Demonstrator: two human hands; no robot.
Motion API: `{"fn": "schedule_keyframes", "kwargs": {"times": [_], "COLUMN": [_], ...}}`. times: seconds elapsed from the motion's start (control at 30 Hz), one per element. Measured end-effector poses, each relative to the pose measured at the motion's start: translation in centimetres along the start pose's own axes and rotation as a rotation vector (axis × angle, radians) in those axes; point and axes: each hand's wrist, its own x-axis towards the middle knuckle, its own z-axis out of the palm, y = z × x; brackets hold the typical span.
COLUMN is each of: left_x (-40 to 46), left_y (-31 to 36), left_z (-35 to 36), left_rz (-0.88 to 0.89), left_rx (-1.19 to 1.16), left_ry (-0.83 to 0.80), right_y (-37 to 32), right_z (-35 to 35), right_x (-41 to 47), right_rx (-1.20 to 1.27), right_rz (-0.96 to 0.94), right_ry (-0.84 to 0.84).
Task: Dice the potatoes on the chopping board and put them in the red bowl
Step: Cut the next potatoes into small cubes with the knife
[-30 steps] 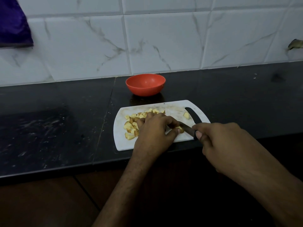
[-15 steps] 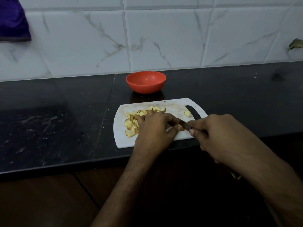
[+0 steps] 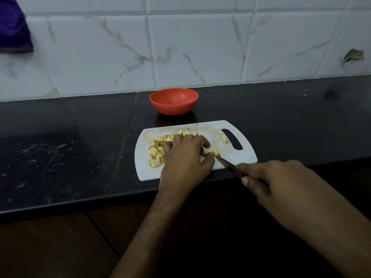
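One red bowl [image 3: 174, 101] — bare inside — behind chopping board [image 3: 236, 157].

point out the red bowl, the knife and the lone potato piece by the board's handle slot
red bowl [image 3: 174, 101], head view, inner wall
knife [image 3: 227, 165], head view, middle of the blade
lone potato piece [image 3: 223, 138], head view, its top face

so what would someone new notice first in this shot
Probably the red bowl, the one bright thing on the dark counter, sitting empty near the tiled wall just behind the white chopping board. Next come the pale diced potato pieces heaped on the board's left half, with the left hand resting over them and the right hand holding a dark knife at the board's near edge.
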Motion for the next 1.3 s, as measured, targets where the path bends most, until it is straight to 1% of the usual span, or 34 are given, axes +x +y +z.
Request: {"fn": "schedule_keyframes", "kwargs": {"times": [0.17,0.33,0.43,0.67,1.13,1.3], "left_x": [0.0,0.1,0.1,0.6,0.5,0.5], "left_y": [0.1,-0.1,-0.2,-0.5,-0.5,-0.6], "left_z": [-0.3,-0.3,-0.3,-0.4,-0.5,-0.4], "left_rz": [-0.017,-0.034,-0.048,-0.082,-0.08,-0.069], "left_rx": [-0.007,-0.019,-0.05,-0.117,-0.127,-0.13], "left_ry": [-0.026,-0.016,-0.015,-0.011,-0.015,-0.011], "right_y": [0.2,0.8,0.9,-0.1,-1.2,-1.3], "right_z": [0.4,1.0,1.1,1.7,2.0,2.8], "right_x": [0.3,2.0,3.3,2.7,3.6,5.1], "right_rx": [0.016,-0.016,-0.006,0.141,0.061,0.143], "right_rz": [0.016,0.048,0.059,0.015,-0.03,-0.014], "right_ry": [0.012,0.1,0.079,0.116,0.074,0.066]}}
